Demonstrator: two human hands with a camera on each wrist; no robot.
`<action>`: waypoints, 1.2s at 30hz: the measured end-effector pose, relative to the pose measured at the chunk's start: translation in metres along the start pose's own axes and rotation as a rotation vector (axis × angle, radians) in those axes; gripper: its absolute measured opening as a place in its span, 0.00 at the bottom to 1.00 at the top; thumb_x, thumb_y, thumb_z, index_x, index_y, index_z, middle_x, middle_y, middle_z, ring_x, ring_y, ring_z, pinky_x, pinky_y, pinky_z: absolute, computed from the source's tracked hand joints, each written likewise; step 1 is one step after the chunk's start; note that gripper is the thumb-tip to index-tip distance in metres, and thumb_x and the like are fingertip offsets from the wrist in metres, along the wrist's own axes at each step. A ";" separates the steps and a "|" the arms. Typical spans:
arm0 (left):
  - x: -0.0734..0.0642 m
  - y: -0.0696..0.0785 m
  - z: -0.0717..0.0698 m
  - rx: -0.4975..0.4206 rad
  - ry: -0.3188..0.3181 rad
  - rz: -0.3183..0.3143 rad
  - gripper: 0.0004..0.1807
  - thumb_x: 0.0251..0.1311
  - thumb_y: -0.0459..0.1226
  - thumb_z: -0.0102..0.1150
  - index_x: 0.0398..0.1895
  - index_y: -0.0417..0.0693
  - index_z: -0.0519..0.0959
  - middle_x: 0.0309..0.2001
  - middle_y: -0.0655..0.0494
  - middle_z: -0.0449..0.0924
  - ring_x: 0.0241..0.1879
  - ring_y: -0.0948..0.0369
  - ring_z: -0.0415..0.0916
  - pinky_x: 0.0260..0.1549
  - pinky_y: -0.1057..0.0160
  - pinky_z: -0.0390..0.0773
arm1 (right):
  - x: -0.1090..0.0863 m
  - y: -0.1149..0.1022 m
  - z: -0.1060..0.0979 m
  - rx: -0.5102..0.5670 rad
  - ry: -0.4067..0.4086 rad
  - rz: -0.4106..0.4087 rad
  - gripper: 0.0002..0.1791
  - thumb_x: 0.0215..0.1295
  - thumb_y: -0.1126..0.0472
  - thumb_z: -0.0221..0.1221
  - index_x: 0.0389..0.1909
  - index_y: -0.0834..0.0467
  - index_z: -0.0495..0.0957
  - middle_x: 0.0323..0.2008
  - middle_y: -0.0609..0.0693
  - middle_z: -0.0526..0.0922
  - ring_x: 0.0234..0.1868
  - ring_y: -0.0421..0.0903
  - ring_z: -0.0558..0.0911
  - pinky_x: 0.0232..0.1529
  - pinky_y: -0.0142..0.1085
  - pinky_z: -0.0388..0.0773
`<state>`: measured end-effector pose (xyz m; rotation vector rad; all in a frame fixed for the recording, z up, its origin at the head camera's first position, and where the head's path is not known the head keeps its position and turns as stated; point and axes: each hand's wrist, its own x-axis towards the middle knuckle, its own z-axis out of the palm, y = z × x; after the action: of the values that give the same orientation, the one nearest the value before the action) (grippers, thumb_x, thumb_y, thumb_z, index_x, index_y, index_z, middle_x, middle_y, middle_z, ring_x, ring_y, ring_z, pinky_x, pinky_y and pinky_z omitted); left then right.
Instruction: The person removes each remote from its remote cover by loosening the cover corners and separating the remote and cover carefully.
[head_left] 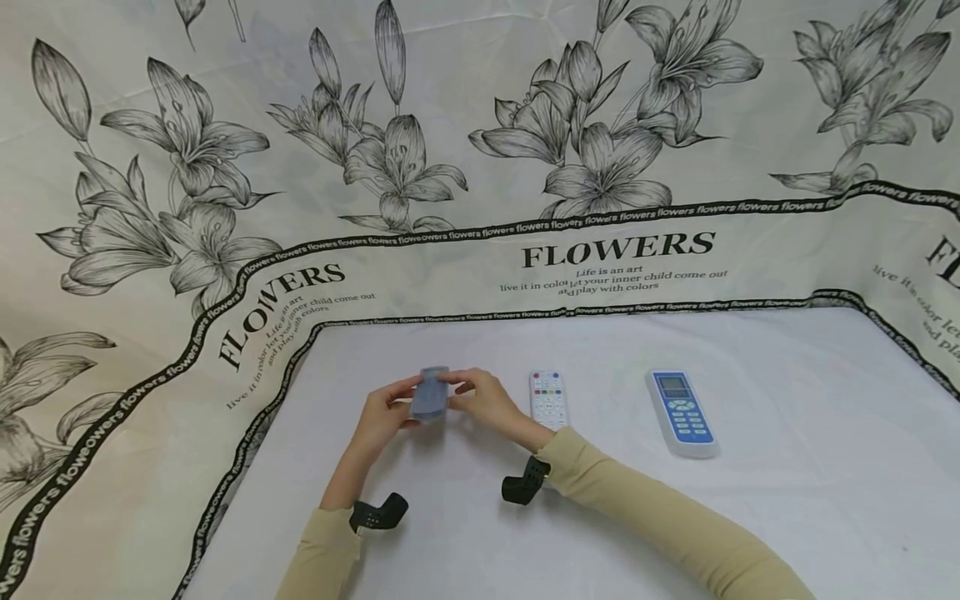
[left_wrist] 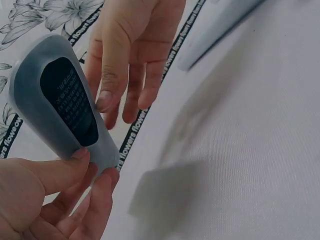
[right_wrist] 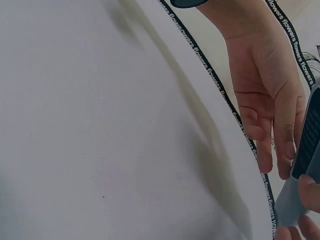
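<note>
Both hands hold a small grey-blue remote control [head_left: 430, 397] above the left part of the table. My left hand [head_left: 381, 414] grips its left side; the right hand [head_left: 486, 402] has its fingertips on the right side. Seen in the left wrist view, the underside of the remote control [left_wrist: 35, 95] carries a dark label with fine print, and the left thumb presses near one end. Only part of it enters the right wrist view, at the right edge. Nearest to the right hand lies a white remote control [head_left: 549, 398] with coloured buttons, partly covered by the right forearm.
Further right on the table lies a larger white remote control [head_left: 684, 417] with a blue face and a small screen. A white cloth [head_left: 810, 433] covers the table. Behind it rises a flower-printed curtain [head_left: 450, 275] with black lettered bands.
</note>
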<state>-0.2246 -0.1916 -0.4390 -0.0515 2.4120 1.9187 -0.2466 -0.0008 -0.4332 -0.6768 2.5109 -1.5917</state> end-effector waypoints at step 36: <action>-0.007 0.006 0.004 0.229 0.148 0.149 0.17 0.63 0.38 0.60 0.54 0.43 0.80 0.51 0.46 0.82 0.50 0.53 0.78 0.37 0.67 0.78 | 0.008 -0.002 -0.005 0.051 0.060 -0.127 0.13 0.60 0.66 0.63 0.46 0.65 0.82 0.43 0.59 0.86 0.46 0.54 0.85 0.48 0.40 0.82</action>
<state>-0.2179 -0.1870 -0.4337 -0.0022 2.7919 1.7352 -0.2546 -0.0003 -0.4276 -0.8092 2.5052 -1.7354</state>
